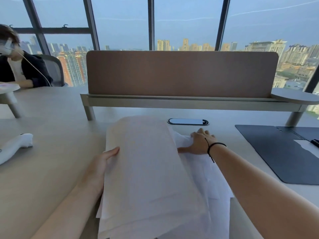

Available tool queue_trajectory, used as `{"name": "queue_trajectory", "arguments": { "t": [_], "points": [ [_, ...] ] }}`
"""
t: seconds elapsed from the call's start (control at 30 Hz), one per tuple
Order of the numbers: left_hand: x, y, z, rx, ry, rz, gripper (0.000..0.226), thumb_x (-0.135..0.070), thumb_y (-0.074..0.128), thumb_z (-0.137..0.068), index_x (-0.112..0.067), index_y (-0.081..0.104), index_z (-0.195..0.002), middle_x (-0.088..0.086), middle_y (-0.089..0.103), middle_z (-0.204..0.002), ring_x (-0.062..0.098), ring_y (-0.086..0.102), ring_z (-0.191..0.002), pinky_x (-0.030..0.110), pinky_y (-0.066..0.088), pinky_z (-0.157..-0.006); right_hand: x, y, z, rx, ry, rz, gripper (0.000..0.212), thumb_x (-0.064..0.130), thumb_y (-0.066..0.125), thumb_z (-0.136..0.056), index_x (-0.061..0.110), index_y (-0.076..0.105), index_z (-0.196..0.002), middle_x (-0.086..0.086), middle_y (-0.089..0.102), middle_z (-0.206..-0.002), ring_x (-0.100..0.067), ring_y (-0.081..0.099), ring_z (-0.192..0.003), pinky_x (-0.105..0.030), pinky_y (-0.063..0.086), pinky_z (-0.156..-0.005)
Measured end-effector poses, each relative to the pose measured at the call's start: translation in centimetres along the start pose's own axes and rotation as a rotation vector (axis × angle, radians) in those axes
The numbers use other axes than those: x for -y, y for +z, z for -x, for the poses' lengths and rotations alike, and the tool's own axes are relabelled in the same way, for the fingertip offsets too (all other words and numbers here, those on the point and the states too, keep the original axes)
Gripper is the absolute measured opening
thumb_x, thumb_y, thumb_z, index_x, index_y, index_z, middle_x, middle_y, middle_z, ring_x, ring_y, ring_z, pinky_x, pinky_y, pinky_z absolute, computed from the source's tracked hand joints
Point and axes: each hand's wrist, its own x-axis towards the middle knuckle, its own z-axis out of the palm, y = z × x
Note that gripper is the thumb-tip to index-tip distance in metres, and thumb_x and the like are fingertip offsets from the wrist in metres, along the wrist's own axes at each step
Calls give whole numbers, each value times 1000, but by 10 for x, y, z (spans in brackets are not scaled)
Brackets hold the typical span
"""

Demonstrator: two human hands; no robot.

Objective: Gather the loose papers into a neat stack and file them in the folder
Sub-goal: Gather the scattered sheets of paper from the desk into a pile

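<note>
Your left hand [101, 163] is gripping the papers [148, 169] by their left edge at the table's near middle; your right hand [200, 144] is pressing flat, fingers relaxed. Square the skewed sheets before reaching for the folder [276, 152] at the right edge.

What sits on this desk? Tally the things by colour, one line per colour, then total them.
White: 2, the paper pile and a controller-like object
Dark: 1, the open folder
Brown: 1, the divider screen
Total: 4
</note>
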Motion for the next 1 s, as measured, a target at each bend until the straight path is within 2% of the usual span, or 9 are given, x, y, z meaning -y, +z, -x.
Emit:
{"name": "queue_trajectory", "arguments": {
  "t": [0.1, 0.2, 0.27, 0.43, 0.53, 0.7, 0.8, 0.9, 1.0],
  "points": [
    [2, 1, -3, 4, 34, -42, 34, -18, 64, -89, 0, 70, -118, 15, 75, -102, 25, 74, -67, 34, 60, -66, 2, -12, -7, 55, 42, 26, 127, 103, 50, -28, 21, 54, -125, -2, 60, -123, -29, 56, -115, -46, 44, -99],
    [3, 2, -8, -39, 111, -115, 28, -20, 70, -86, -5, 75, -110, 13, 78, -104, 26, 75, -80, 37, 59, -80, -6, -23, -7, 173, 36, -57, 105, 93, 69, -26, 18, 62, -99, 1, 70, -100, -22, 68, -92, -43, 58, -87],
    [2, 1, -12, -89, 168, -103, 23, -17, 72, -86, -7, 75, -106, 5, 80, -90, 19, 76, -73, 29, 60, -70, -12, -29, 3, 215, -19, -134, 78, 76, 82, -40, 20, 69, -93, 3, 74, -95, -20, 71, -88, -43, 60, -86],
    [1, 2, -11, -125, 182, 6, 28, -16, 71, -86, -8, 74, -113, 8, 77, -102, 21, 74, -77, 33, 57, -72, -41, -29, 36, 223, -18, -744, 26, 12, 81, -81, 3, 74, -104, -20, 78, -104, -39, 75, -95, -51, 61, -85],
    [1, -1, -10, -128, 169, -15, 31, -18, 74, -83, -7, 74, -111, 10, 77, -105, 24, 74, -83, 35, 57, -76, -67, -6, 64, 109, 65, -957, 24, 3, 75, -84, -5, 69, -106, -30, 74, -103, -46, 72, -87, -67, 55, -84],
    [2, 12, 8, -43, 107, -187, 16, -9, 72, -86, -3, 74, -100, 13, 78, -93, 30, 74, -80, 44, 57, -86, -89, 14, 115, 28, 132, -1360, 25, -4, 64, -90, -4, 67, -115, -29, 74, -109, -37, 73, -82, -47, 63, -75],
    [7, 27, 26, 35, 120, -310, 23, -7, 69, -90, 0, 73, -111, 20, 75, -108, 38, 71, -98, 53, 53, -97, -82, 17, 133, 3, 86, -1304, 26, -6, 66, -87, 1, 70, -111, -26, 75, -105, -42, 72, -92, -56, 59, -83],
    [11, 36, 34, 56, 139, -332, 24, -9, 69, -91, -2, 73, -113, 18, 76, -110, 37, 72, -101, 53, 53, -98, -71, 18, 139, -196, 107, -952, 2, 6, 73, -84, 8, 73, -85, -11, 73, -72, -28, 67, -59, -33, 55, -53],
    [13, 38, 38, 48, 157, -349, 22, -11, 70, -91, -5, 74, -112, 15, 77, -109, 35, 73, -100, 52, 54, -97, -71, 14, 139, -386, 71, -823, 17, 11, 75, -82, -1, 66, -74, -7, 56, -60, -23, 49, -55, -28, 36, -53]
  ]
}}
